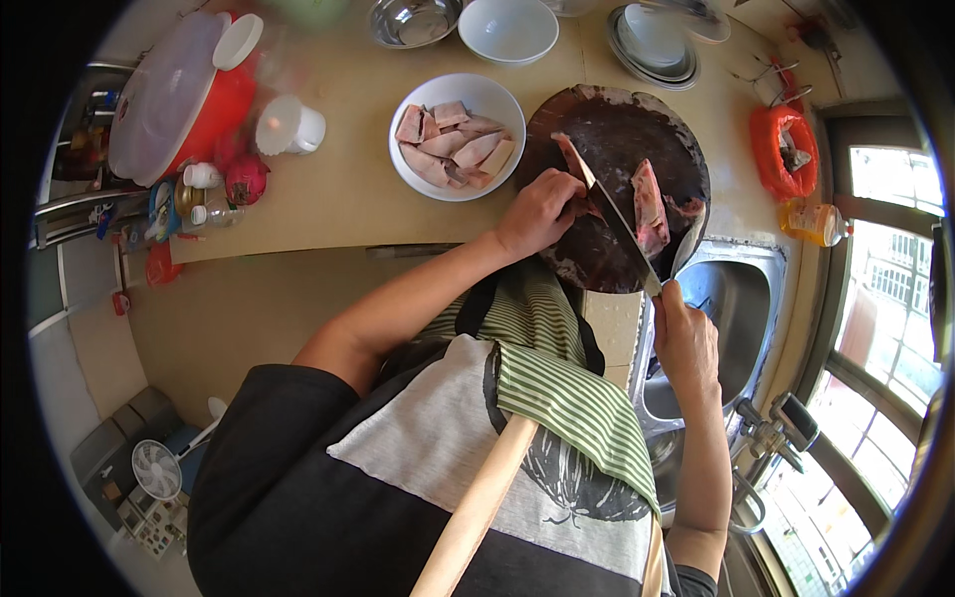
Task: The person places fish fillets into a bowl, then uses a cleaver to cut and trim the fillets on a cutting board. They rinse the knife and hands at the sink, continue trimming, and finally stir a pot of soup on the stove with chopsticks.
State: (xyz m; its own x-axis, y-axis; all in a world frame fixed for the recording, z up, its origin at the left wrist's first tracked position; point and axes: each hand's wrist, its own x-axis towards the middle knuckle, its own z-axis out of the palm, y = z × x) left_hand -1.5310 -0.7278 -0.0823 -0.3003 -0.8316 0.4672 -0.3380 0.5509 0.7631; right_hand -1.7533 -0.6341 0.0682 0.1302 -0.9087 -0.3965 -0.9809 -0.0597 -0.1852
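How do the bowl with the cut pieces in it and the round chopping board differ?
The bowl is white and smooth-looking, while the chopping board is dark brown with a rough, pale-patched edge. The bowl looks smaller across than the board. The bowl holds a heap of pieces; the board carries fewer, with a knife over it. Both are round.
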